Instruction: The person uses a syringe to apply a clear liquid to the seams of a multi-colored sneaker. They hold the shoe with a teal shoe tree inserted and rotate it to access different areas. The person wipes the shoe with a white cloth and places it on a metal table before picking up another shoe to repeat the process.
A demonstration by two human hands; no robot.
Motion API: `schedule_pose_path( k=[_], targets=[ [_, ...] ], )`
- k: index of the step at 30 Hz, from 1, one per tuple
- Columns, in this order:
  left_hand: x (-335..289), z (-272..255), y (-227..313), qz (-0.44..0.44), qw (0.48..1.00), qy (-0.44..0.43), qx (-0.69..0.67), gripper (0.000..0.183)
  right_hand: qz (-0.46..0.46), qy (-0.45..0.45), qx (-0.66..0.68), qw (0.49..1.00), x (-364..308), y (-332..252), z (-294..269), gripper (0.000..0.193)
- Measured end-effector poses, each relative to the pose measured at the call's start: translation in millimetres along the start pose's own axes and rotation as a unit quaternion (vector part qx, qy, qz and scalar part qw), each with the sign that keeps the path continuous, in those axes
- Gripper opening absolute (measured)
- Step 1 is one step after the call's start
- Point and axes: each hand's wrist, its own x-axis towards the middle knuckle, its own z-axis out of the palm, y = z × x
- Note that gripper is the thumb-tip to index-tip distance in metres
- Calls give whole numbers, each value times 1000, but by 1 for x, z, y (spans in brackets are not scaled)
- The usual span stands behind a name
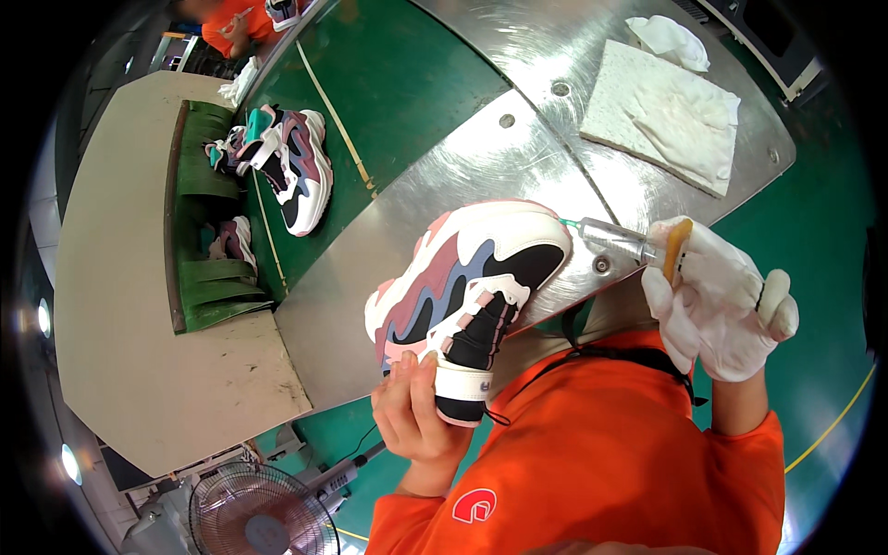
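Note:
A white, mauve, blue and black sneaker (444, 268) is held over the metal table edge, toe pointing right and away from me. My left hand (414, 407), bare, grips it by the heel end, fingers closed beside the white strap. In a white glove, my right hand (717, 301) is closed around a clear syringe (615, 239) with a green needle tip and an orange-yellow end piece. The needle tip meets, or nearly meets, the edge of the sneaker's toe; exact contact is too small to tell.
On the metal table (462, 166) lies a white pad (638, 102) with a cloth on it. Another sneaker (291, 171) rides the green conveyor belt (370, 74). Green strip curtains (208, 194) hang from a beige housing (120, 259). A fan (264, 509) stands lower left; another person (236, 28) works at the far left.

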Motion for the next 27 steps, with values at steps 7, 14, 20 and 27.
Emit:
schedule_pose_path(
  k=[7,14,20,27],
  targets=[
    [4,-1,-1,0,1000,-1,-10,30,31,62,-122,990,10,-13,45,56],
    [30,-9,-18,-11,994,-72,-79,43,108,122,-213,963,11,-7,58,70],
    [71,-1,-41,-16,974,-163,-153,48,90,40,-134,986,12,5,27,122],
    [116,31,-81,-9,937,-230,-262,63,39,-35,-136,989,20,35,-1,111]
  ],
)
